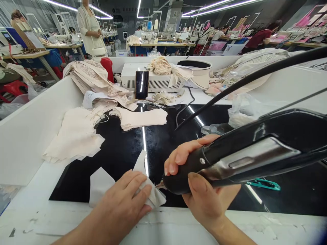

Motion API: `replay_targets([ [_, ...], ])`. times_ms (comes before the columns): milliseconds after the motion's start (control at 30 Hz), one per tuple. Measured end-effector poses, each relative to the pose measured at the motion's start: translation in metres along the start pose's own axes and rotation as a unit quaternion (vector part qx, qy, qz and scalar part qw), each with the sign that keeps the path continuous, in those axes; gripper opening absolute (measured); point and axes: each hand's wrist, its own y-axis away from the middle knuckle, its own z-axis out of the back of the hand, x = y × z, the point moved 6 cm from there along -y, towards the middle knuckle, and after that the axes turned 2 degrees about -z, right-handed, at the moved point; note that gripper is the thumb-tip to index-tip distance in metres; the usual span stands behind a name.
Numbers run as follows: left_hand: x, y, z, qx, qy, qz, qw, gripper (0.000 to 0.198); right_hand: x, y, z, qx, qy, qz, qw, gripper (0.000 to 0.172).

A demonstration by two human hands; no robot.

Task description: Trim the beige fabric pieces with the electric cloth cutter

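My right hand [204, 190] is wrapped round a black handheld tool [230, 153] with a metal lever. The tool's small metal tip touches or nearly touches a folded off-white cloth piece [156, 198]. My left hand [127, 197] lies over that cloth, its fingers bent and close together, pressing it on the glossy black board [122, 146]. A flat white piece [100, 183] lies on the board just left of my left hand. Beyond the hands rests a stack of cream cloth pieces [143, 117].
More cream cloth piles [74, 132] lie left. Behind stand a phone [142, 85], a white vented box [125, 76] and a red bottle [107, 68]. A black cable [245, 76] arches over the right side. A teal cutter [264, 184] and plastic bag [242, 110] lie right. A person stands far back.
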Motion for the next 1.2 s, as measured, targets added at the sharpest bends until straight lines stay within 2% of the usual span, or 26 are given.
replay_targets([
  [233, 0.016, 0.0, -0.002, 0.056, 0.061, 0.019, 0.996, 0.022, 0.0, 0.0, 0.001, -0.004, 0.002, -0.006, 1.0, 0.037],
  [567, 0.011, 0.004, -0.006, 0.043, 0.053, 0.021, 0.997, 0.022, 0.0, -0.001, 0.0, -0.019, -0.016, 0.004, 1.0, 0.037],
  [933, 0.002, 0.004, -0.006, 0.031, 0.069, 0.026, 0.997, 0.028, -0.001, 0.001, 0.001, 0.004, 0.005, 0.008, 1.0, 0.032],
  [1200, 0.0, 0.004, -0.004, 0.03, 0.06, 0.021, 0.997, 0.035, -0.007, -0.001, -0.004, -0.005, 0.009, 0.011, 1.0, 0.036],
])
